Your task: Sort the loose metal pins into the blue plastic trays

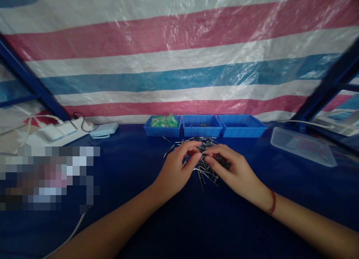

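Observation:
A loose pile of thin metal pop rivets (206,173) lies on the dark blue tabletop, partly covered by both hands. Over the left of the pile is my left hand (179,165), thumb and forefinger brought together in a pinch; what sits in it is too small to make out. My right hand (231,167) faces it from the other side and pinches a small metal rivet (203,153) between thumb and fingers. The fingertips of both hands almost meet at this piece.
Behind the pile stand three blue bins: one with a green plastic bag (165,120), a middle bin (202,132) holding some rivets, and a right bin (244,132). A clear plastic lid (303,146) lies right. Left are a power strip (53,133) and a light-blue device (104,130).

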Demonstrator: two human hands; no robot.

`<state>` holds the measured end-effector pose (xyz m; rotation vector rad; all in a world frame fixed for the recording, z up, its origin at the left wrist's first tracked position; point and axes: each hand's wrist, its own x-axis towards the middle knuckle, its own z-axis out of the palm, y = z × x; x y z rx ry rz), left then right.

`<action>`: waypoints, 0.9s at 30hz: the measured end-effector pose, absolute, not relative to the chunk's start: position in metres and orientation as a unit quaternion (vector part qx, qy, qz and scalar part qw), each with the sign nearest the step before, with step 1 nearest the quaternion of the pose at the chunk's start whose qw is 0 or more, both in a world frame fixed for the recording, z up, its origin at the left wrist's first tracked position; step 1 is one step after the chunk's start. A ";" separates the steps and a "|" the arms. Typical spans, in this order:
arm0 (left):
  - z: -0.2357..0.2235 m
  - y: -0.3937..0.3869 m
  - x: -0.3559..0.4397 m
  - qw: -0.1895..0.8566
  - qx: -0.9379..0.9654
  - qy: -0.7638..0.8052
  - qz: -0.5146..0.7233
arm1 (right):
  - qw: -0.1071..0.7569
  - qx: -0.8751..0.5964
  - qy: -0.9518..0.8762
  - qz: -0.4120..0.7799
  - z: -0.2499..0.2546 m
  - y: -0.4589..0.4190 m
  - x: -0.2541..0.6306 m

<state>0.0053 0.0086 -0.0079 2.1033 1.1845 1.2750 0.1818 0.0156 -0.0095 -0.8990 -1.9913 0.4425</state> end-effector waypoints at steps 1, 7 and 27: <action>-0.008 0.008 0.006 0.211 0.753 0.425 0.457 | 0.447 -0.361 -0.796 0.191 -0.009 0.015 0.181; -0.008 0.007 0.008 0.240 0.748 0.418 0.456 | 0.465 -0.366 -0.768 0.245 -0.010 0.014 0.181; -0.006 0.007 0.009 0.200 0.766 0.418 0.445 | 0.464 -0.338 -0.785 0.231 -0.008 0.013 0.182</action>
